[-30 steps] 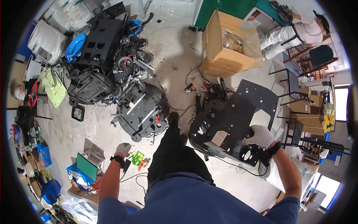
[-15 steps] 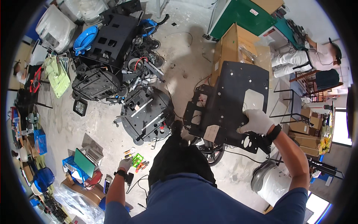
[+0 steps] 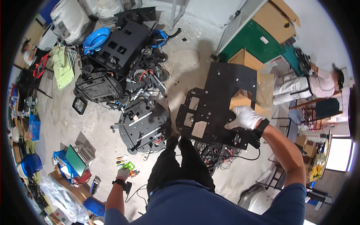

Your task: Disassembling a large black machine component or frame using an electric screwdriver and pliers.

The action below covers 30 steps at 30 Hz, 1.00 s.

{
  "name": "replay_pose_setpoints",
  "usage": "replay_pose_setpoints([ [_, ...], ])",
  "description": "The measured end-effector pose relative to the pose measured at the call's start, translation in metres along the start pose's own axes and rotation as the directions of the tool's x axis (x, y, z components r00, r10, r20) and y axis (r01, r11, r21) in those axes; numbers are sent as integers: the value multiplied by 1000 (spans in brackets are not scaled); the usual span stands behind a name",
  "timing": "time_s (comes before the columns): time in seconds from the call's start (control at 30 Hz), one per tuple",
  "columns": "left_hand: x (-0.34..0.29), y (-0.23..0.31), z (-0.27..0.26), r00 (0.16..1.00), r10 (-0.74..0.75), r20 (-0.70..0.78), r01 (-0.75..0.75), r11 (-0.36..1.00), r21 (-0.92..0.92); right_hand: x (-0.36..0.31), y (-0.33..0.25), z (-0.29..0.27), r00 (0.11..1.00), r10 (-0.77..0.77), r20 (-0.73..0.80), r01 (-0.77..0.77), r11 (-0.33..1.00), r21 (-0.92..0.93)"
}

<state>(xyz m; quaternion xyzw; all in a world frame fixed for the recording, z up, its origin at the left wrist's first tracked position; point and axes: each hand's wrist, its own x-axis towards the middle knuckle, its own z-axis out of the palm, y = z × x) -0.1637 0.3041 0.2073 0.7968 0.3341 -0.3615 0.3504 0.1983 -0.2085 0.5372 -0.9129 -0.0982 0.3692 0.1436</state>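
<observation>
My gloved right hand (image 3: 244, 117) grips the edge of a cut-out in a large black metal plate (image 3: 217, 90), thumb lying on its face. The plate is held up at my front right and has several holes and a pale label. My gloved left hand (image 3: 122, 173) hangs low at my left side, its fingers too small and hidden to read. Just beyond it in the picture, a small green tray (image 3: 129, 165) and orange-handled tools (image 3: 133, 173) lie on the floor. A round black machine base (image 3: 144, 126) rests on the floor ahead of my feet.
Black machine frames (image 3: 116, 45) and loose parts with blue basins (image 3: 96, 40) crowd the far left. Wires and parts (image 3: 221, 155) lie beneath the plate. Cardboard boxes (image 3: 245, 59) stand behind it. A person (image 3: 318, 84) works at the right; a cable (image 3: 137, 193) crosses the floor.
The plate has moved left and tilted flatter toward me, my right hand going with it. More wires show on the floor below it. My left hand sits slightly lower in view.
</observation>
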Motion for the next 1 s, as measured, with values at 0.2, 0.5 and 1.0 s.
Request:
replay_pose_setpoints([
  [0.2,-33,45,23,985,-175,-10,163,936,-311,67,34,-22,986,-164,-14,157,961,-228],
  [0.5,-15,39,83,980,-199,-14,187,940,-286,161,36,-86,978,-167,126,196,943,-268],
  [1.0,59,12,205,990,-138,15,138,956,-261,342,15,-226,979,-194,65,204,938,-280],
])
